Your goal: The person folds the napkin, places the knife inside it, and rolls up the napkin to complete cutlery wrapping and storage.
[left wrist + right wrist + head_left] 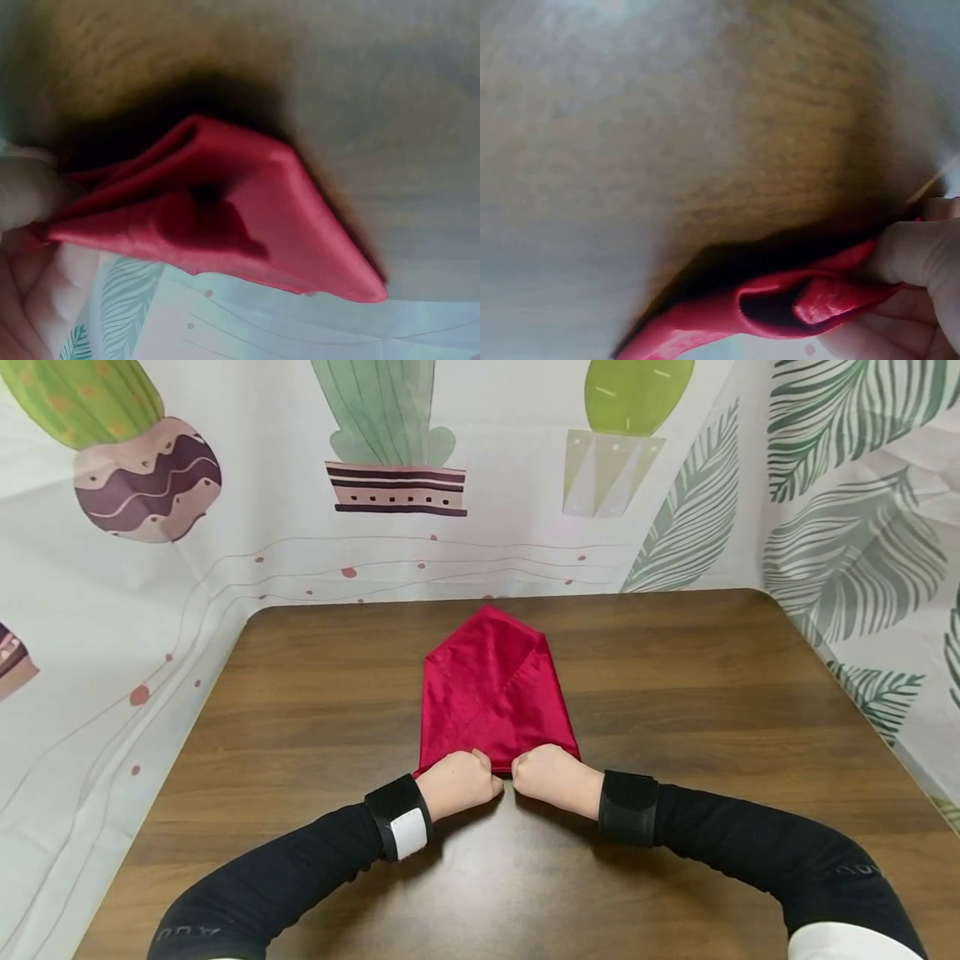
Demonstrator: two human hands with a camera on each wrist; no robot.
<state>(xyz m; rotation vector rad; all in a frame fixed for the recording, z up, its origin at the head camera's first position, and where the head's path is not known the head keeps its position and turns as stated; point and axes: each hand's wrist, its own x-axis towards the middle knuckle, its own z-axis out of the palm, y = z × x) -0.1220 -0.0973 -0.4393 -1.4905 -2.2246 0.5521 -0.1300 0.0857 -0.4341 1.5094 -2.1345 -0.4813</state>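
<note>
A shiny red cloth (487,693), folded into a shape with a pointed top, lies in the middle of the table. At its near edge my left hand (460,782) pinches the fabric left of centre. Close beside it, my right hand (555,777) pinches the same edge on the right. In the left wrist view the folded layers of the red cloth (255,202) run from between thumb and fingers, raised and gaping at the side. The right wrist view shows the cloth (705,322) with an open fold near the thumb.
The brown wooden table (697,693) has rounded far corners. Behind and beside it hangs a white backdrop (517,410) printed with cacti and leaves. Black bands (628,807) circle both wrists over black sleeves.
</note>
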